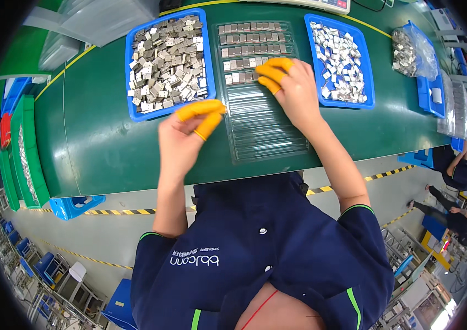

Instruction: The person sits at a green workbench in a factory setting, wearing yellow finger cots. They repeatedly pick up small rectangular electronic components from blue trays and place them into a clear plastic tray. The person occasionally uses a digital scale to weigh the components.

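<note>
A clear plastic tray (pixel 269 129) with narrow grooves lies on the green table between two blue bins. Rows of small metal USB connector shells (pixel 253 51) fill its far part; the near grooves hold none. My left hand (pixel 181 140), with yellow finger cots, is closed in a pinch at the tray's left edge; a tiny pale bit shows at the fingertips, too small to name. Over the tray's right side, my right hand (pixel 298 93), also in yellow cots, has its fingertips together at the nearest filled rows. Whatever they grip is hidden.
The left blue bin (pixel 210 82) is heaped with metal shells; the right blue bin (pixel 370 82) holds white-and-metal pieces. Further right are a bagged heap of parts (pixel 404 52) and stacked clear trays (pixel 453 104). A green bin (pixel 35 148) stands at the left edge. Other people sit far right.
</note>
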Demonstrator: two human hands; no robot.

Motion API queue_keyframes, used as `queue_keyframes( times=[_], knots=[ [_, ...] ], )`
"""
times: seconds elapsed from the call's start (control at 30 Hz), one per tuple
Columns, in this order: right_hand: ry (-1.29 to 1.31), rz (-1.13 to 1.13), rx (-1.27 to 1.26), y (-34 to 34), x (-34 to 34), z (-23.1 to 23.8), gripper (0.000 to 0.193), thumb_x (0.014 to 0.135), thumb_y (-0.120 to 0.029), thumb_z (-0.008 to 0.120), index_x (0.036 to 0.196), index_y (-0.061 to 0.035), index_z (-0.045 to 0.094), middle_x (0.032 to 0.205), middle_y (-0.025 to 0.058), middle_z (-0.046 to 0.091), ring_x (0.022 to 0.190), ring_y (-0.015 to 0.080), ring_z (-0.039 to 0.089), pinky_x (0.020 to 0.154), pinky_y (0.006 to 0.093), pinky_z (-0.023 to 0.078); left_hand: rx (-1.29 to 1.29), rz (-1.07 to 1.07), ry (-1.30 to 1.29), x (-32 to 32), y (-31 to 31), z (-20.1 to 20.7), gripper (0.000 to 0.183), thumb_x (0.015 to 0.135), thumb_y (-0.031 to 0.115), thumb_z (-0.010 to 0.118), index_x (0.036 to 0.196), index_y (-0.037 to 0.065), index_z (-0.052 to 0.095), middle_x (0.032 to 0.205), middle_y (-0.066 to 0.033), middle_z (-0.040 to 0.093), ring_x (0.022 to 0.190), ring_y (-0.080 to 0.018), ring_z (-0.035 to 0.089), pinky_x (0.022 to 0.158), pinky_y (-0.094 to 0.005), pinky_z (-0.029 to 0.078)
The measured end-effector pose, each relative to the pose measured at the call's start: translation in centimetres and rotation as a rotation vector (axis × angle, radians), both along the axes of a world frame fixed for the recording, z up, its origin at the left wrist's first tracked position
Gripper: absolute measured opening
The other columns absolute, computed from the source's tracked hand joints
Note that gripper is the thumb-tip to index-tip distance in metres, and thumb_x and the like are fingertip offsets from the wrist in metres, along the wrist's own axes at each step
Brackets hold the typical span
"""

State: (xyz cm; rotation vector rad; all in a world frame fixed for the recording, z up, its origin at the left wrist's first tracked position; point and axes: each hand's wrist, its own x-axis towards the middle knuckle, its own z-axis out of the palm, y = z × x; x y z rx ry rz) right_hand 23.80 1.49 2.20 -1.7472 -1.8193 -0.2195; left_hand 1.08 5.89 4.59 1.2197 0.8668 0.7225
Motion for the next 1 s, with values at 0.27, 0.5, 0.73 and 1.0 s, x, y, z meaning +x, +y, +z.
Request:
queue_keyframes(
  times=[0.27,0.5,0.73,1.0],
  knots=[
    [-0.035,-0.532,-0.228,-4.8,6.7,1.1,0.023,0.071,-0.008,0.069,0.093,-0.006,0.067,0.096,0.0111,0.063,0.089,0.0275,0.056,0.08,0.0364,0.043,0.776,0.172,0.701,-1.1,6.6,0.0,0.021,0.073,0.007,0.069,0.094,0.002,0.067,0.089,-0.0098,0.065,0.084,-0.02,0.06,0.076,-0.0282,0.046],
    [0.154,-0.625,-0.31,-5.0,7.3,0.2,0.022,0.071,-0.01,0.069,0.091,-0.001,0.065,0.087,0.0137,0.061,0.074,0.0281,0.06,0.064,0.0372,0.048,0.97,-0.038,0.923,1.8,8.5,-0.4,0.025,0.065,0.016,0.075,0.086,0.003,0.069,0.079,-0.0154,0.059,0.076,-0.0278,0.053,0.07,-0.0371,0.044],
    [0.073,-0.592,0.011,-4.8,7.9,0.1,0.016,0.075,-0.012,0.068,0.089,-0.0034,0.067,0.089,0.0134,0.062,0.075,0.0295,0.061,0.068,0.0354,0.048,0.867,-0.058,0.873,1.9,8.0,-0.3,0.024,0.064,0.014,0.075,0.085,0.005,0.069,0.087,-0.0124,0.061,0.087,-0.028,0.053,0.078,-0.0359,0.043],
    [1.33,-0.234,0.148,-5.1,3.9,2.7,0.021,0.091,-0.005,0.048,0.109,0.004,0.051,0.089,0.0129,0.06,0.079,0.0226,0.064,0.07,0.0284,0.054,0.615,0.079,0.723,2.5,5.2,1.9,0.023,0.068,0.014,0.074,0.084,0.001,0.065,0.079,-0.0108,0.065,0.075,-0.0209,0.062,0.067,-0.0298,0.049]
  ],
)
